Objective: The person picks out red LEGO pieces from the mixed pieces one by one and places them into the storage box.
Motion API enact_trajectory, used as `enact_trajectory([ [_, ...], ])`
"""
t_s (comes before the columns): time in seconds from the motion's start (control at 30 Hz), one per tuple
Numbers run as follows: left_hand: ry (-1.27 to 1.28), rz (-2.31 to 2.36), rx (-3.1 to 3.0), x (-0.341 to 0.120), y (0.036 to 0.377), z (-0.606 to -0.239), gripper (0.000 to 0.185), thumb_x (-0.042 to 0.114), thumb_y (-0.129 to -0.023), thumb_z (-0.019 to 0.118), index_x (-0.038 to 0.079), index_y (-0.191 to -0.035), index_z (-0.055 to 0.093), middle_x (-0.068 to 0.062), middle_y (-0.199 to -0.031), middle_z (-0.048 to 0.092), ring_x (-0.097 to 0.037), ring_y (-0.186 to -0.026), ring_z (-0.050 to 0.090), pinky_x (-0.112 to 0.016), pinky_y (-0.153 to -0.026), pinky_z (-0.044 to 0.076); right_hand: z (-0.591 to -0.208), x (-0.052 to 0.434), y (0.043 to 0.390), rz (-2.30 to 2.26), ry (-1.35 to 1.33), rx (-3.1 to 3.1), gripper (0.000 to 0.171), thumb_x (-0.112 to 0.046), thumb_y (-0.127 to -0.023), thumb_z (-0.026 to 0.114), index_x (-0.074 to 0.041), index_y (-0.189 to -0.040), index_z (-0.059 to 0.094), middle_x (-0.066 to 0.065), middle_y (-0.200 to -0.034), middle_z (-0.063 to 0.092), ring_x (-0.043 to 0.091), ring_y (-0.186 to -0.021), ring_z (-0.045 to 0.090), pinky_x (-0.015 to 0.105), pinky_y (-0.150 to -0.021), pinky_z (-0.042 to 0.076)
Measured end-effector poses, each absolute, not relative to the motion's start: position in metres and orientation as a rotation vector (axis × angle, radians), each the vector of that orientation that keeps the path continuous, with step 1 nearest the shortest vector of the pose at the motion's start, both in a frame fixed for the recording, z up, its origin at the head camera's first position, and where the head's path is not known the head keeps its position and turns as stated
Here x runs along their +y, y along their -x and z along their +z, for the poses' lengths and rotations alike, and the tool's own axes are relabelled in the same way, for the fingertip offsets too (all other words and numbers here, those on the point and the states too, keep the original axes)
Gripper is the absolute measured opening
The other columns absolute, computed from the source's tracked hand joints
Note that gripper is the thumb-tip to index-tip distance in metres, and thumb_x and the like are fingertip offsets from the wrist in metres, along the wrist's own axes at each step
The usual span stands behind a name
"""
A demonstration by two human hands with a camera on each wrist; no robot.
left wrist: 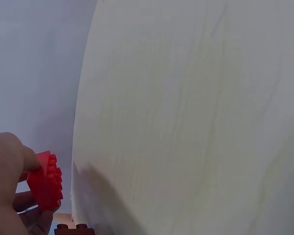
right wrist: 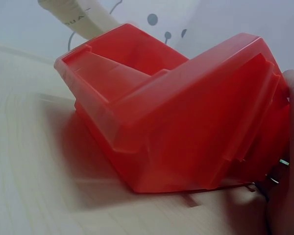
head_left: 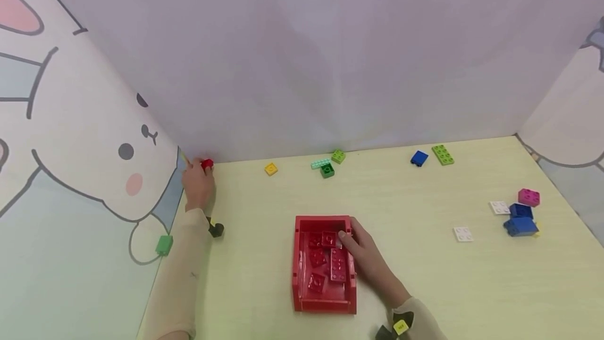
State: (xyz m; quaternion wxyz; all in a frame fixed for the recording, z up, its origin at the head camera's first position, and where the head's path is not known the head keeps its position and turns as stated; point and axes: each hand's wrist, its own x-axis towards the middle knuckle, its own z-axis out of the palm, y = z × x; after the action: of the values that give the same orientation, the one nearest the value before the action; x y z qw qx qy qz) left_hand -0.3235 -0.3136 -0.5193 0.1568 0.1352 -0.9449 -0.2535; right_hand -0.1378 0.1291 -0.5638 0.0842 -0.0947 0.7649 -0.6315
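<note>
At the table's far left corner my left hand (head_left: pixel 198 185) pinches a red toy brick (head_left: pixel 207 163). The left wrist view shows that brick (left wrist: pixel 46 181) between thumb and fingers, its studs facing the table side. Below it the top of a dark red brick (left wrist: pixel 74 231) shows at the frame's bottom edge. My right hand (head_left: pixel 368 256) grips the right wall of a red open bin (head_left: pixel 324 306), with the thumb over the rim. Inside lie several red bricks (head_left: pixel 337 265). From the right wrist, the bin (right wrist: pixel 186 127) fills much of the view and hides its contents.
Along the back edge lie a yellow brick (head_left: pixel 271 169), green bricks (head_left: pixel 338 156), a blue brick (head_left: pixel 419 158) and a lime brick (head_left: pixel 442 155). White, blue and pink bricks (head_left: pixel 529 197) cluster at the right. A green brick (head_left: pixel 164 245) is by the left wall.
</note>
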Motion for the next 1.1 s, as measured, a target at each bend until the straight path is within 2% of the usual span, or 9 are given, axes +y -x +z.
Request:
enact_trajectory([
  [0.23,-0.465,-0.888,-2.676,-0.307,0.317,-0.519,0.038,0.019,-0.109,0.052,-0.002,-0.14,0.051,-0.029,-0.137,0.061,-0.046,-0.121,0.054,-0.058,-0.109,0.05,-0.564,0.128,0.138,-1.883,0.25,2.277,0.042,-0.036,-0.104,0.058,-0.024,-0.144,0.049,0.003,-0.136,0.064,0.025,-0.125,0.061,0.022,-0.098,0.056],
  [0.4,-0.497,-0.943,-2.655,-0.304,0.316,-0.521,0.04,0.022,-0.109,0.054,0.001,-0.143,0.049,-0.026,-0.14,0.06,-0.043,-0.126,0.054,-0.055,-0.112,0.05,-0.563,0.128,0.138,-1.887,0.262,2.279,0.041,-0.035,-0.105,0.056,-0.024,-0.144,0.049,0.003,-0.136,0.064,0.024,-0.126,0.061,0.021,-0.099,0.054],
  [0.7,-0.497,-0.924,-2.64,-0.298,0.309,-0.526,0.038,0.022,-0.11,0.052,0.0,-0.141,0.051,-0.028,-0.134,0.062,-0.043,-0.118,0.057,-0.055,-0.108,0.051,-0.566,0.128,0.139,-1.894,0.28,2.277,0.04,-0.034,-0.106,0.056,-0.024,-0.144,0.048,0.003,-0.137,0.063,0.027,-0.128,0.059,0.018,-0.099,0.052],
  [1.1,-0.443,-0.953,-2.651,-0.293,0.299,-0.528,0.038,0.023,-0.111,0.049,0.002,-0.142,0.052,-0.026,-0.134,0.064,-0.04,-0.118,0.061,-0.054,-0.107,0.053,-0.567,0.128,0.139,-1.899,0.257,2.271,0.043,-0.038,-0.104,0.058,-0.023,-0.144,0.049,0.003,-0.136,0.064,0.024,-0.127,0.06,0.02,-0.099,0.054],
])
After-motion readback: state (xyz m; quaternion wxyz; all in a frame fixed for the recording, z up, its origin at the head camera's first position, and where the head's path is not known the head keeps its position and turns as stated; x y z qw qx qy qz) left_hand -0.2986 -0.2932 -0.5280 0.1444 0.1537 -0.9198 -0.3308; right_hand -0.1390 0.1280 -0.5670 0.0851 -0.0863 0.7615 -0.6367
